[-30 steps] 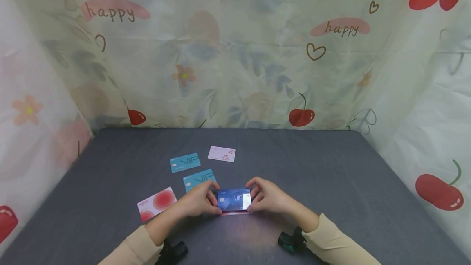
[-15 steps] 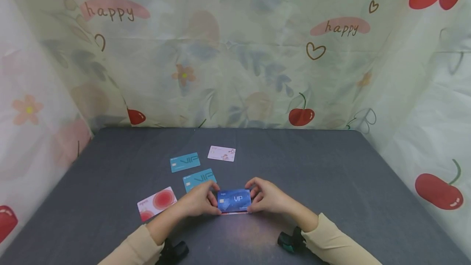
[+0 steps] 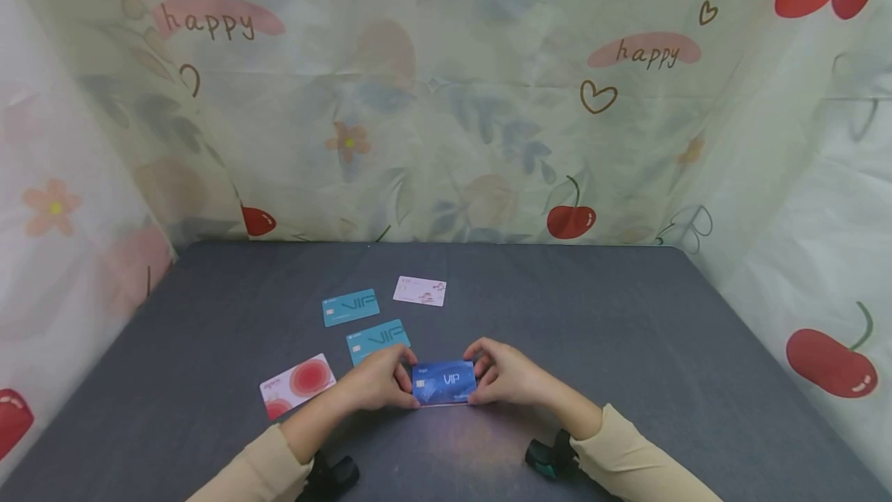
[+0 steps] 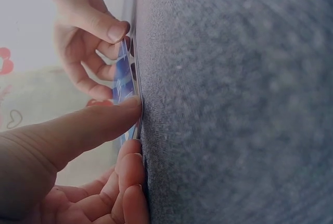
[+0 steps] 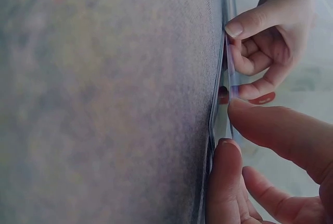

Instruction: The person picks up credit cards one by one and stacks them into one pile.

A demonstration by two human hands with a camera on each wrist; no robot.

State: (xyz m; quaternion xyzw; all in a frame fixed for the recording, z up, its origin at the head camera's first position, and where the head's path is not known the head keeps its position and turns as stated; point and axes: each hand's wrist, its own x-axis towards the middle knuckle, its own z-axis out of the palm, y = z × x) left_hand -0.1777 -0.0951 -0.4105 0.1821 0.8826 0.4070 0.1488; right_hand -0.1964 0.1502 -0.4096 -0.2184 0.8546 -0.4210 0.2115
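A dark blue VIP card (image 3: pixel 443 383) lies level between my two hands, close over the tabletop. My left hand (image 3: pixel 376 379) pinches its left end with thumb and fingers. On the opposite end, my right hand (image 3: pixel 510 376) pinches it the same way. Below the blue card's front edge shows a thin pale strip of another card (image 3: pixel 444 406), the rest of it covered. Seen edge-on in the left wrist view, the blue card (image 4: pixel 123 73) stands a narrow gap off the dark cloth. Both thumbs sit at its near edge.
Left of my hands lie a white card with red circles (image 3: pixel 298 386) and two teal VIP cards (image 3: pixel 351 307), the nearer partly behind my left hand. A pale pink card (image 3: pixel 420 291) lies farther back. Patterned curtains (image 3: pixel 446 161) enclose the dark table (image 3: pixel 613 300).
The blue card has come slightly toward me and down, and now covers nearly all of the red-and-white card under it. Both hands keep their hold at its ends.
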